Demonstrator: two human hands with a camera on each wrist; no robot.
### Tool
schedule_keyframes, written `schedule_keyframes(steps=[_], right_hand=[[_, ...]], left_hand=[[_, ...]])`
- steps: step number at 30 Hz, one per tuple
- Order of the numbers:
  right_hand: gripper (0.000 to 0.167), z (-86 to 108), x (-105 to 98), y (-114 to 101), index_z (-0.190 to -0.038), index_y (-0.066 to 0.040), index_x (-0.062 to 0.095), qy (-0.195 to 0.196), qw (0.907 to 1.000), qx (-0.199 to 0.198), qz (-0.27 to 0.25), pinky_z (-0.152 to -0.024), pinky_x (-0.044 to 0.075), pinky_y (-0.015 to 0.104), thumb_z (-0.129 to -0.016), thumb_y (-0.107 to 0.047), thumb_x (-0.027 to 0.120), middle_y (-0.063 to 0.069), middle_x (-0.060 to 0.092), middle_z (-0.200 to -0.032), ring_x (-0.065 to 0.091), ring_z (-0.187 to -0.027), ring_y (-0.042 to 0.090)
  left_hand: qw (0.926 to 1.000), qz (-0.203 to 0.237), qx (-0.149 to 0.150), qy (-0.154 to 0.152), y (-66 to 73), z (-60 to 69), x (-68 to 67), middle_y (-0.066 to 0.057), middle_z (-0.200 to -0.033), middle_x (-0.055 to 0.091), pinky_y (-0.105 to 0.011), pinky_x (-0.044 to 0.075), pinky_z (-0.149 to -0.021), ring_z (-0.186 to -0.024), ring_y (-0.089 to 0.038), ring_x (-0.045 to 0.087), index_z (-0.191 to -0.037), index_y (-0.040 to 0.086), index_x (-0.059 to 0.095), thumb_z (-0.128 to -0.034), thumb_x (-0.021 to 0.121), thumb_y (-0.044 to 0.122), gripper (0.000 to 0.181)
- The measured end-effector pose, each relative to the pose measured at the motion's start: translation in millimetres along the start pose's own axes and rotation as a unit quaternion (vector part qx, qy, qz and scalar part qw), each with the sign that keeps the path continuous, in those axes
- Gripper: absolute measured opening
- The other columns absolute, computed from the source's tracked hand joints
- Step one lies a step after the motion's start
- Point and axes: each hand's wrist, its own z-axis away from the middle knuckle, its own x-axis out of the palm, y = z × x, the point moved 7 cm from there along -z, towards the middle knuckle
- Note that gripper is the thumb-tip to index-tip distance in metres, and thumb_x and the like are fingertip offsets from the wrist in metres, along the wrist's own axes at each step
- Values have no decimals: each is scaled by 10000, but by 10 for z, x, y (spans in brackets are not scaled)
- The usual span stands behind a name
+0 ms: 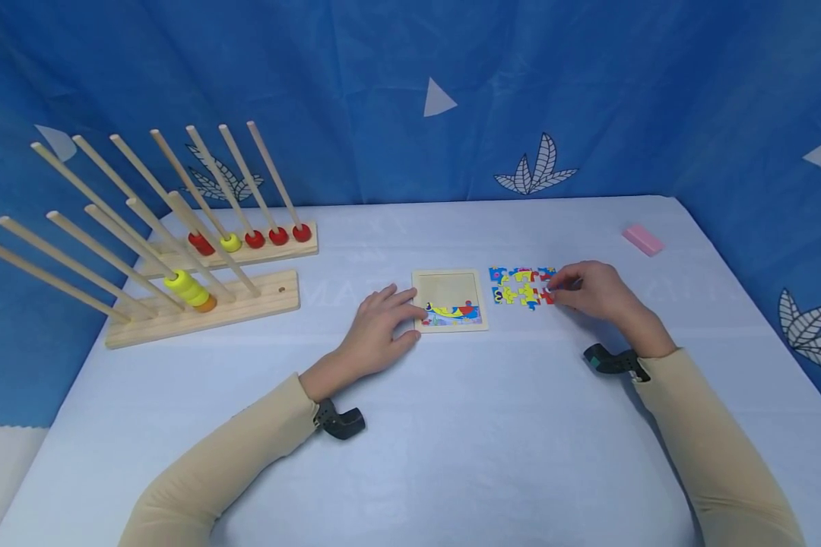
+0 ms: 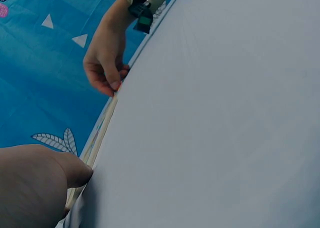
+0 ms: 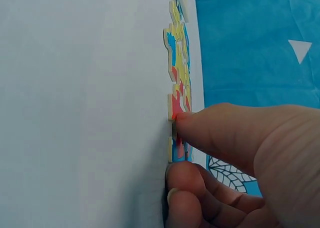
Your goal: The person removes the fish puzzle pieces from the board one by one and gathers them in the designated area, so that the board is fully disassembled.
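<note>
Head view: the left hand (image 1: pixel 383 328), fingers spread and holding nothing, touches the 9 o'clock edge of the wooden puzzle tray (image 1: pixel 450 287). Loose jigsaw pieces (image 1: pixel 528 293) lie on the white tablecloth (image 1: pixel 451 433) at the tray's 3 o'clock; the right hand (image 1: pixel 591 290) is at their 3 o'clock.

Left wrist view: left thumb (image 2: pixel 80 173) against the tray's edge; other fingers largely hidden.

Right wrist view: thumb and forefinger, slightly parted, pinch a red-and-blue piece (image 3: pixel 178 150); whether lifted, cannot tell.

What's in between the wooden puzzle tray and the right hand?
Loose puzzle pieces lie between the tray and the right hand, as the head view shows.
</note>
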Motion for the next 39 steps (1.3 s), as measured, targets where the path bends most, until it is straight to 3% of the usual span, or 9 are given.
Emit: schedule_keyframes(steps=[5,20,28,34,39], right_hand=[[217,-3,0,7,-1056,-2,763,11,10000,32,18,-686,470,276,-892,-143,755,221,710,-1073,565,-896,302],[182,-8,-4,15,-1005,-6,763,-8,10000,30,42,-664,448,284,-891,-146,747,168,707,-928,531,-850,266],[164,-28,-30,37,-1006,-23,694,-32,9996,139,-246,-603,480,259,-927,-167,704,124,642,-870,573,-714,221],[101,-26,34,-315,-957,-38,694,244,9975,-509,-417,-616,440,239,-926,-134,693,107,637,-841,533,-773,237],[101,-34,234,-781,-990,-48,723,-31,9917,-1232,-380,-637,435,253,-918,-106,682,75,636,-831,528,-774,204]], left_hand=[[10000,37,16,7,7,2,-3,-136,-1547,520,-662,228,-1224,-1512,-430,348,-1235,159,721,-937,697,171,299],[10000,54,-11,8,17,10,-10,-139,-1545,522,-658,222,-1229,-1516,-427,342,-1238,152,720,-934,693,166,306],[10000,57,48,53,13,3,-11,-143,-1541,524,-663,230,-1223,-1511,-434,347,-1234,148,720,-935,689,161,301],[9998,192,-10,113,-4,0,-18,-154,-1527,537,-673,227,-1219,-1503,-446,355,-1103,157,738,-925,699,140,183],[9996,252,27,98,0,-10,1,-156,-1522,540,-681,224,-1215,-1501,-451,355,-1041,169,759,-921,715,137,131]])
